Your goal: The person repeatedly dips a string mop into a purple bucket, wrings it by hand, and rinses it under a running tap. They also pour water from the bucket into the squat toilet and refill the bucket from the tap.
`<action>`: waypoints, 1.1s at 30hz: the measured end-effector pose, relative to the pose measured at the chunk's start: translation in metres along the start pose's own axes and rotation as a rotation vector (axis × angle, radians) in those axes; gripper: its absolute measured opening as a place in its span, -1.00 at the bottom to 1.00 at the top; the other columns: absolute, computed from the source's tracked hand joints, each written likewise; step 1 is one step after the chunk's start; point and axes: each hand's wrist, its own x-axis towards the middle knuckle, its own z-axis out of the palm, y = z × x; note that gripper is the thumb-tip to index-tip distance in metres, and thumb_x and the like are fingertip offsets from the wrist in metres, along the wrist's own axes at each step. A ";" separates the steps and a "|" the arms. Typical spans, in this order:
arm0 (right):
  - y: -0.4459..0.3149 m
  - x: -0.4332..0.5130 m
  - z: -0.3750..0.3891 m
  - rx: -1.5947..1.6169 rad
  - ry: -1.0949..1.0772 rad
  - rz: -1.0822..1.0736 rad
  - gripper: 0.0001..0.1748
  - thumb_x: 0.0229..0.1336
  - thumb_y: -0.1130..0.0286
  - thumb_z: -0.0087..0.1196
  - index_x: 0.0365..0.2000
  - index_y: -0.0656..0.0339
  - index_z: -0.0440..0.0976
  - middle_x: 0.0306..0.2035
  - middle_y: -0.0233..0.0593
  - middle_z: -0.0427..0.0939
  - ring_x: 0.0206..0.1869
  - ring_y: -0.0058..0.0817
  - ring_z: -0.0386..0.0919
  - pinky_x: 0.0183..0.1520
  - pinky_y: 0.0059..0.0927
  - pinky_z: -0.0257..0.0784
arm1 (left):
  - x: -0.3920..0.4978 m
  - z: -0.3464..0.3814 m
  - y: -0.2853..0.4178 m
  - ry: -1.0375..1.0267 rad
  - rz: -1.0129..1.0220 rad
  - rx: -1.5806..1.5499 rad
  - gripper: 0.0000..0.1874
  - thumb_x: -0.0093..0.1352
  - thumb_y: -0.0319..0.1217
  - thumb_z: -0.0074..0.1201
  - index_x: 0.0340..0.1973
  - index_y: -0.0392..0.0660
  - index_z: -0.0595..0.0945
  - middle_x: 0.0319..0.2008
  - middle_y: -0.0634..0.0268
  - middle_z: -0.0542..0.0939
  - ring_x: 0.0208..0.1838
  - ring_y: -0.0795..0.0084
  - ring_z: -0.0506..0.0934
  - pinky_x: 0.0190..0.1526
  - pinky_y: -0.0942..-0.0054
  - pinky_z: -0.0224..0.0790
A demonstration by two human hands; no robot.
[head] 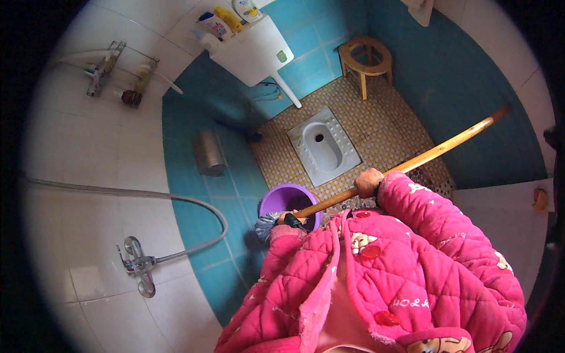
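A mop with a wooden handle slants across in front of my pink quilted jacket. My right hand is wrapped around the middle of the handle. Lower down, my left hand grips the mop close to its grey-blue strands, with a black band around the wrist. Those strands are at the left rim of a purple bucket, and the left hand is over its near side. The hand and handle hide part of the bucket's inside. The handle's far end rises at the right, by the teal wall.
A white squat toilet is set in the mosaic floor. Behind it stand a wooden stool with an open seat and a wall cistern carrying bottles. Along the left wall are a metal cylinder, a shower hose and a mixer tap.
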 end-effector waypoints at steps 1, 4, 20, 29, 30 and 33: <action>0.000 0.000 -0.001 -0.004 0.001 0.000 -0.71 -0.13 0.29 0.03 -0.35 0.13 0.60 -0.30 -0.13 0.61 -0.18 -0.25 0.58 -0.14 -0.25 0.47 | 0.000 0.001 0.000 0.001 -0.004 -0.001 -0.88 0.24 -0.35 -0.21 -0.48 -0.11 0.33 -0.56 0.32 0.35 -0.43 0.41 0.39 -0.18 0.32 0.31; 0.000 -0.002 -0.002 0.017 0.004 0.001 -0.71 -0.15 0.29 0.05 -0.35 0.13 0.59 -0.32 -0.14 0.61 -0.20 -0.25 0.58 -0.16 -0.25 0.48 | 0.000 0.002 0.001 -0.003 -0.009 -0.001 -0.88 0.24 -0.35 -0.21 -0.48 -0.11 0.33 -0.56 0.32 0.35 -0.43 0.41 0.39 -0.18 0.32 0.31; -0.001 0.001 -0.002 0.021 0.003 0.031 -0.71 -0.12 0.23 0.06 -0.33 0.06 0.59 -0.33 -0.19 0.61 -0.20 -0.27 0.58 -0.15 -0.26 0.48 | 0.007 0.006 0.005 -0.007 -0.020 -0.016 -0.89 0.23 -0.36 -0.20 -0.48 -0.11 0.33 -0.55 0.31 0.35 -0.42 0.41 0.39 -0.18 0.31 0.30; 0.006 0.007 0.001 -0.015 0.094 0.014 -0.75 -0.11 0.23 0.04 -0.39 0.06 0.59 -0.39 -0.16 0.60 -0.28 -0.21 0.59 -0.22 -0.22 0.49 | 0.026 0.003 0.006 0.024 0.005 -0.045 -0.90 0.23 -0.37 -0.20 -0.47 -0.12 0.33 -0.55 0.31 0.35 -0.41 0.41 0.39 -0.18 0.30 0.30; 0.006 0.006 -0.001 -0.007 0.091 0.016 -0.75 -0.12 0.25 0.06 -0.38 0.07 0.59 -0.38 -0.16 0.61 -0.27 -0.21 0.59 -0.21 -0.22 0.49 | 0.028 0.004 0.006 0.030 0.011 -0.054 -0.90 0.23 -0.37 -0.20 -0.47 -0.12 0.33 -0.55 0.31 0.35 -0.41 0.41 0.39 -0.18 0.30 0.30; 0.004 0.005 -0.006 0.006 0.103 0.034 -0.74 -0.15 0.27 0.10 -0.37 0.09 0.60 -0.36 -0.16 0.61 -0.24 -0.22 0.58 -0.18 -0.24 0.48 | 0.040 -0.001 0.008 0.040 0.012 -0.084 -0.90 0.23 -0.38 -0.20 -0.47 -0.12 0.33 -0.55 0.31 0.35 -0.41 0.41 0.40 -0.18 0.30 0.30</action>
